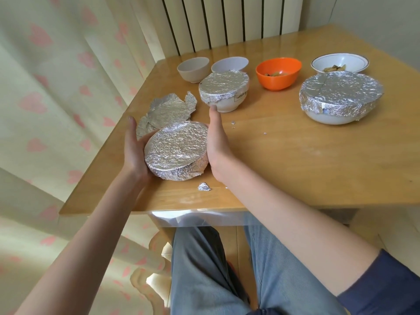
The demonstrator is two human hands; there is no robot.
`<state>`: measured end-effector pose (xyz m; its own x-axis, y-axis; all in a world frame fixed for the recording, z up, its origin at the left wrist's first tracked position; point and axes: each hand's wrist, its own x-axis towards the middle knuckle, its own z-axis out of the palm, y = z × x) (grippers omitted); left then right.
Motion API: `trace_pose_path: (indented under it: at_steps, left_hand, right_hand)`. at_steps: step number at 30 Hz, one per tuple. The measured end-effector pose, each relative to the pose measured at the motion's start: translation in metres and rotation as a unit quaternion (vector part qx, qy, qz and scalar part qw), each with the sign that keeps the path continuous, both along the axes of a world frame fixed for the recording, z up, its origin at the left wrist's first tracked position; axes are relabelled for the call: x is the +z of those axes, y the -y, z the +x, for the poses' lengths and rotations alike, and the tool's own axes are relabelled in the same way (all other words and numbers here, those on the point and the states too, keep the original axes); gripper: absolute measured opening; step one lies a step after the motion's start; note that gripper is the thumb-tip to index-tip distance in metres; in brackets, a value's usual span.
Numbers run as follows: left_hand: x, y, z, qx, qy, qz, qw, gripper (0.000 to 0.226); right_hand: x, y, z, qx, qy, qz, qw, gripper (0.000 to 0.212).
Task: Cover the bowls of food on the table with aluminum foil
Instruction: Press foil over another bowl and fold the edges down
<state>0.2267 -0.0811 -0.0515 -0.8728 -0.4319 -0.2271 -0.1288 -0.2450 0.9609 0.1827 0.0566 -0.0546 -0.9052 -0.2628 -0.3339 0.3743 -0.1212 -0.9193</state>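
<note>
A foil-covered bowl sits near the table's front left. My left hand presses flat against its left side and my right hand presses flat against its right side, fingers straight. Behind it lies a loose crumpled foil sheet. A small white bowl and a large white bowl each wear foil. At the back stand two beige bowls, one at the far left and one beside it, an orange bowl with food, and a white rimmed bowl with food, all uncovered.
The wooden table carries small foil scraps near its front edge. A curtain with pink hearts hangs close on the left. A radiator stands behind the table. My knees are under the front edge.
</note>
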Motion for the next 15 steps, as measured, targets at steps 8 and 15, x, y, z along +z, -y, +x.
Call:
trace_pose_path:
  at_steps: [8, 15]
  left_hand:
    - [-0.001, 0.0039, -0.0011, -0.068, -0.008, -0.041, 0.997, 0.086]
    - [0.0025, 0.0032, 0.0002, -0.094, 0.006, -0.086, 0.992, 0.085]
  right_hand:
    - [-0.001, -0.0021, -0.0005, 0.011, -0.018, 0.028, 0.999, 0.078]
    - [-0.0009, -0.0031, -0.0041, 0.024, -0.038, 0.064, 0.997, 0.084]
